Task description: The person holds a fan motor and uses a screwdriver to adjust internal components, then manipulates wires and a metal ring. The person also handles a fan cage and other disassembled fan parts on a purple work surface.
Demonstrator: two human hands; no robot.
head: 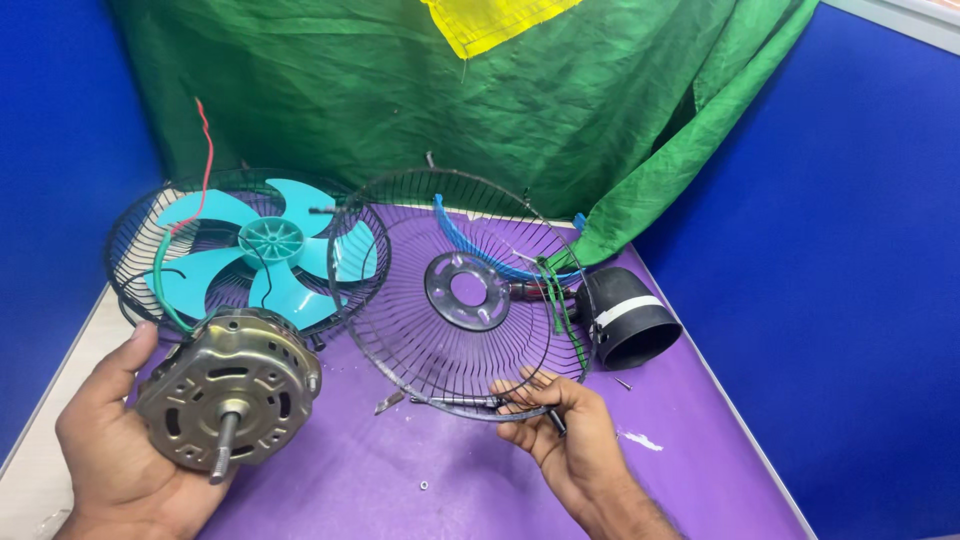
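My left hand (110,440) cups a round metal fan motor (232,390) from below and from the left, its threaded shaft pointing toward me. Red, green and black wires (170,270) run from the motor up over the back. My right hand (565,435) pinches the lower rim of a tilted black wire fan guard (400,330), which has a silver ring plate (467,291) at its centre. A second wire guard (130,235) lies flat behind the motor with a turquoise fan blade (272,250) resting in it.
A black plastic motor cover (630,320) with a white band lies right of the tilted guard, on a purple table cover (400,480). A small nut (424,485) and a screw (622,383) lie loose. Green cloth (480,100) hangs behind; blue partitions (850,250) stand at both sides.
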